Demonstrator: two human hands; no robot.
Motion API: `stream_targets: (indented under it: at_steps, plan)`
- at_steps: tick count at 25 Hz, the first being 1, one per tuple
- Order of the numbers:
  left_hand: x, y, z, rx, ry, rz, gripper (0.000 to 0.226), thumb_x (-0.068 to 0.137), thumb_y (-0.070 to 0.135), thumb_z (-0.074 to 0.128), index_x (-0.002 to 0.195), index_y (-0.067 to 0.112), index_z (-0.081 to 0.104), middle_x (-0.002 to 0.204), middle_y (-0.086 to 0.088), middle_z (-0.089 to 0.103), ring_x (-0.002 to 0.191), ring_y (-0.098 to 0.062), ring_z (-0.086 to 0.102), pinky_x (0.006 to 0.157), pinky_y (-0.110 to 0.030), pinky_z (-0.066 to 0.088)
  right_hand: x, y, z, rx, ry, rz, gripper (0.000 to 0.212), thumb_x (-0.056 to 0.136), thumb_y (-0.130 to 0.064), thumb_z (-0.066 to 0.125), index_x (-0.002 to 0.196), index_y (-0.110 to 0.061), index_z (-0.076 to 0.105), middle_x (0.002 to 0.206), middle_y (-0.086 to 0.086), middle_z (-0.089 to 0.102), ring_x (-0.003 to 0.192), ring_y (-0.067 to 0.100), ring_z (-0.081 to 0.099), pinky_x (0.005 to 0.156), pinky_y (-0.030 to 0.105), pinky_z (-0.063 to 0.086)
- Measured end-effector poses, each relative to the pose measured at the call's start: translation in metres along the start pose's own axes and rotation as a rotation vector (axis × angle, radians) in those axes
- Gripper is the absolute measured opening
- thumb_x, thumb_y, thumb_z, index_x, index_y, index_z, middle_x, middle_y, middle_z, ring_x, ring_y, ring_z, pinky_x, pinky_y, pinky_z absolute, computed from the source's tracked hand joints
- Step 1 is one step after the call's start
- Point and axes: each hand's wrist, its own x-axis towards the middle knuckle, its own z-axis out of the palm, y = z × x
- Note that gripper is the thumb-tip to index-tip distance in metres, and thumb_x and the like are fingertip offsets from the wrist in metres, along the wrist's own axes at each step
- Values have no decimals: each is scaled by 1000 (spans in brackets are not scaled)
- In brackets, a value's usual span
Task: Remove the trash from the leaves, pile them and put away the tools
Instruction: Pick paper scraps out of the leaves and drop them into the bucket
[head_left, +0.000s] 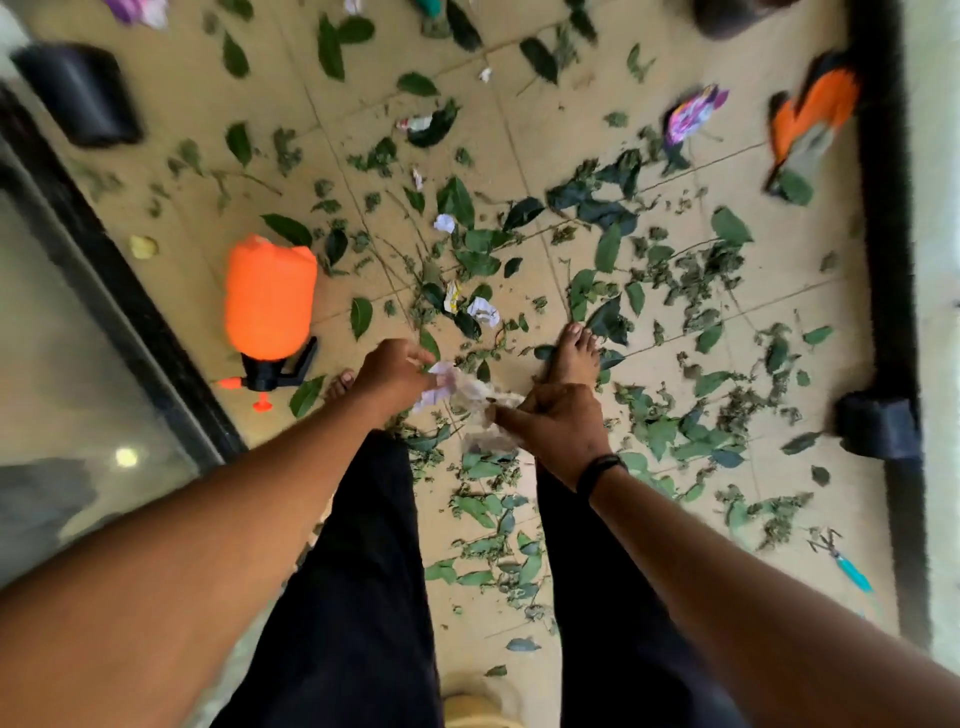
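Green leaves (613, 249) and twigs lie scattered across the tan tiled floor (182, 171). Crumpled paper scraps sit among them: a white one (444, 223) and a white-and-yellow pair (475, 307). My left hand (393, 375) and my right hand (557, 427) are held together above my feet. Between them they pinch a crumpled clear plastic bag with paper (470, 400). An orange spray bottle (270, 306) lies on its side to the left. Teal-handled pruners (844, 564) lie at the lower right.
Orange gloves (813, 117) and a colourful cloth (691, 117) lie at the upper right beside a black railing (883, 208). A black pot (78, 93) stands at the upper left. A glass door with a black frame (130, 291) runs along the left. My bare feet stand among the leaves.
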Motion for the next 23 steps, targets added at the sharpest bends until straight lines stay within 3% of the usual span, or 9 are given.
stream_targets:
  at_steps: [1, 2, 3, 4, 9, 12, 16, 20, 23]
  plan:
    - [-42, 23, -11, -63, -50, 0, 37, 86, 21, 81, 86, 28, 45, 66, 2, 54, 63, -14, 53, 53, -20, 39, -33, -17, -25, 77, -36, -10, 33, 73, -28, 90, 75, -10, 62, 51, -7, 60, 46, 2, 49, 52, 15, 40]
    - [-85, 44, -21, -129, -91, -16, 41, 92, 17, 74, 93, -14, 46, 58, 4, 51, 60, -14, 49, 50, -18, 39, -69, -34, -51, 120, -71, -57, 38, 70, -26, 91, 84, -12, 59, 50, -10, 59, 47, -1, 49, 60, 14, 37]
    - [-130, 68, -31, -215, -114, -33, 25, 97, 13, 67, 74, 6, 60, 53, 7, 50, 59, -14, 48, 49, -18, 40, -100, -51, -75, 122, -107, -111, 40, 68, -26, 93, 82, -13, 57, 49, -11, 58, 50, -3, 49, 69, 17, 34]
    - [-170, 89, -41, -316, -139, -37, 24, 100, 11, 61, 77, 8, 63, 54, 7, 54, 61, -16, 49, 52, -20, 42, -127, -67, -98, 144, -142, -162, 37, 67, -24, 93, 74, -13, 58, 50, -11, 58, 54, 0, 49, 70, 19, 32]
    - [-330, 196, -83, -879, -189, 106, 22, 103, 14, 48, 95, 10, 68, 91, -5, 75, 88, -26, 66, 81, -41, 52, -258, -134, -213, 548, -99, -320, 11, 78, 2, 71, 75, -3, 62, 66, 9, 63, 61, 23, 61, 64, 33, 51]
    - [-365, 237, -98, -1045, -285, 270, 15, 94, 21, 61, 88, 17, 74, 121, -13, 60, 112, -31, 59, 110, -51, 42, -301, -145, -251, 773, 55, -378, 6, 75, -4, 66, 72, -9, 67, 74, 21, 53, 61, 32, 53, 64, 40, 47]
    - [-399, 269, -102, -939, -573, 300, 17, 94, 34, 57, 90, 22, 68, 133, -9, 66, 125, -32, 61, 110, -55, 41, -368, -140, -257, 1076, 87, -359, 29, 67, -21, 68, 87, -2, 64, 81, 20, 56, 57, 27, 54, 56, 32, 49]
    - [-428, 285, -82, -749, -780, 319, 26, 99, 34, 53, 90, 23, 75, 137, -11, 63, 109, -31, 64, 107, -60, 42, -425, -103, -226, 1414, 189, -350, 27, 64, -30, 74, 77, -7, 73, 76, 11, 56, 66, 28, 47, 67, 37, 40]
    - [-455, 286, -38, -635, -1029, 251, 17, 89, 36, 61, 97, 21, 67, 141, -9, 56, 132, -35, 54, 106, -63, 43, -474, -73, -198, 1605, 302, -415, 24, 75, -28, 66, 72, -4, 70, 73, 11, 59, 62, 26, 57, 63, 34, 48]
